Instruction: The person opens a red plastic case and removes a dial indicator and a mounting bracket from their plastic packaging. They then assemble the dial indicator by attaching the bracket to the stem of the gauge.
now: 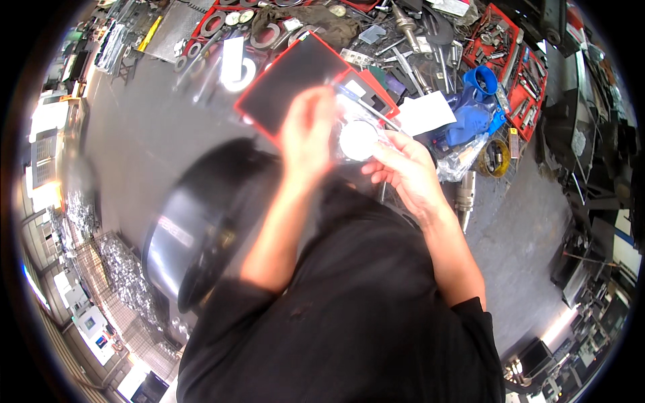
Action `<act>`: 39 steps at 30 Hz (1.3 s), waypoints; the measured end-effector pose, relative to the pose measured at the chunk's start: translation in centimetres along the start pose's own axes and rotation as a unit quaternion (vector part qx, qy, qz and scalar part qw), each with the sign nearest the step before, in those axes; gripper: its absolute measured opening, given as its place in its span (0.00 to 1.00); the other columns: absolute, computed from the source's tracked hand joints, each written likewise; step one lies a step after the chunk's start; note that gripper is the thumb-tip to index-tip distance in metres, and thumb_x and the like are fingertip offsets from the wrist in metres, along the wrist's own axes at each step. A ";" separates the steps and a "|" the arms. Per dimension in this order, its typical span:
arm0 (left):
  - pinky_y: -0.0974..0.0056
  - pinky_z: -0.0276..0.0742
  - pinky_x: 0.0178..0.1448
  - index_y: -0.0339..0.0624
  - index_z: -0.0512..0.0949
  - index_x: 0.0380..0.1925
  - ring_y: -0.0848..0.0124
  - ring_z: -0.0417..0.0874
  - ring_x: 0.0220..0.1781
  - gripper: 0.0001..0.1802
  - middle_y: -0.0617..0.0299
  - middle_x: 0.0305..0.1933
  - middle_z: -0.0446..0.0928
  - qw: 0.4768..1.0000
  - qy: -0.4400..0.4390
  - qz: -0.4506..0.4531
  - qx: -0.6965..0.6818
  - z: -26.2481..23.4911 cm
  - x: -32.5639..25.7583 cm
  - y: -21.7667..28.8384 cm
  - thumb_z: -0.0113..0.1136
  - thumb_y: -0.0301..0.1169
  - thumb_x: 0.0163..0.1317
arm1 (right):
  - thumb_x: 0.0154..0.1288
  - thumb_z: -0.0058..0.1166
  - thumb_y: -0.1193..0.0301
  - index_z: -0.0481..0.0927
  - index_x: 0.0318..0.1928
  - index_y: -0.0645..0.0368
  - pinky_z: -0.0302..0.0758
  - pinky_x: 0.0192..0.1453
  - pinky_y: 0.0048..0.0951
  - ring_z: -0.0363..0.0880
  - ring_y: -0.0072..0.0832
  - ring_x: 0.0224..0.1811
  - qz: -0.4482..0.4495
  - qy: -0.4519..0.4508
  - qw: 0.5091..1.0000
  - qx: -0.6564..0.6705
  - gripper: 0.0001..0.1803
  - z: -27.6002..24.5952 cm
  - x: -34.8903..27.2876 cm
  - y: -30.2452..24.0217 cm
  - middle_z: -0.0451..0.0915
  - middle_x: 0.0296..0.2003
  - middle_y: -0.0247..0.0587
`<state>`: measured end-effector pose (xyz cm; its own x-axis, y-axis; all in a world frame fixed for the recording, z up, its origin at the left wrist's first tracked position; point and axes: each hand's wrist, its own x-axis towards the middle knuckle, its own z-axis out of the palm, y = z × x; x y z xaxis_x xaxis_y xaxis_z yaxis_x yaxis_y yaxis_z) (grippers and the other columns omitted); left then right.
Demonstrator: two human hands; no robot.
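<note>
The right hand (410,171) pinches a round white-faced piece (358,141) near a red-edged black case (285,77) — whether the blurred left hand (308,131) grips anything is unclear.

both bare forearms (451,242) reach forward, converging; the left hand (309,133) is blurred, the right hand (411,166) closed in a pinch.

Head view: one wide fisheye camera, left of a side-by-side pair worn on the person's head. Aim: steeply down over the black shirt (349,309); upright, unmirrored. Range: close on the hands (410,173), near picture centre. Upper field: metal tools (406,27), beyond the hands. Left rim: wire-mesh bin (122,310), farther off, small, edges bowed. Corners: black, outside the image circle.
</note>
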<state>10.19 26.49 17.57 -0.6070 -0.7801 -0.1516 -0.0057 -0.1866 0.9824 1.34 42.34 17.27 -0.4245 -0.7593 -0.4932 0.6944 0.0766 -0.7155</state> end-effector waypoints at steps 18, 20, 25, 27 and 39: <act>0.68 0.79 0.50 0.40 0.76 0.44 0.80 0.80 0.43 0.04 0.65 0.43 0.82 0.986 -0.065 -0.050 -0.142 0.2 -1.8 -0.3 0.58 0.27 0.74 | 0.73 0.55 0.73 0.75 0.61 0.69 0.84 0.46 0.28 0.86 0.29 0.46 -0.149 0.049 0.987 0.036 0.20 -0.6 0.5 0.6 0.85 0.49 0.46; 0.68 0.80 0.50 0.42 0.75 0.45 0.78 0.81 0.43 0.03 0.66 0.43 0.81 0.971 -0.062 -0.076 -0.218 -0.1 -1.6 0.1 0.58 0.26 0.75 | 0.72 0.56 0.74 0.75 0.60 0.70 0.84 0.44 0.27 0.86 0.28 0.41 -0.156 0.053 0.985 0.042 0.20 -0.4 0.4 0.1 0.86 0.46 0.47; 0.68 0.80 0.47 0.44 0.76 0.47 0.77 0.81 0.41 0.05 0.68 0.39 0.80 0.950 -0.068 -0.118 -0.280 -1.5 -0.2 0.5 0.59 0.27 0.74 | 0.72 0.56 0.75 0.75 0.61 0.70 0.84 0.43 0.27 0.86 0.28 0.40 -0.137 0.040 0.985 0.092 0.20 -0.8 0.0 -0.4 0.86 0.46 0.47; 0.69 0.79 0.47 0.44 0.77 0.48 0.78 0.81 0.40 0.06 0.68 0.39 0.81 0.956 -0.042 -0.111 -0.270 -1.5 0.1 1.0 0.59 0.28 0.74 | 0.72 0.55 0.75 0.75 0.61 0.70 0.84 0.44 0.27 0.86 0.28 0.40 -0.129 0.027 0.986 0.105 0.20 -0.9 -0.1 -0.4 0.86 0.46 0.47; 0.61 0.81 0.58 0.40 0.76 0.56 0.72 0.84 0.51 0.15 0.61 0.52 0.82 0.974 -0.070 -0.124 -0.178 -0.3 -1.4 0.1 0.48 0.37 0.81 | 0.66 0.63 0.82 0.76 0.57 0.71 0.82 0.48 0.24 0.84 0.22 0.42 -0.240 0.121 0.962 -0.044 0.19 0.3 -1.1 0.3 0.85 0.46 0.41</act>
<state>11.26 27.36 17.80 -0.7249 -0.6004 -0.3376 0.0955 -0.5730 0.8140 2.16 43.01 17.75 -0.8140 -0.5496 -0.1879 0.3366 -0.1827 -0.9237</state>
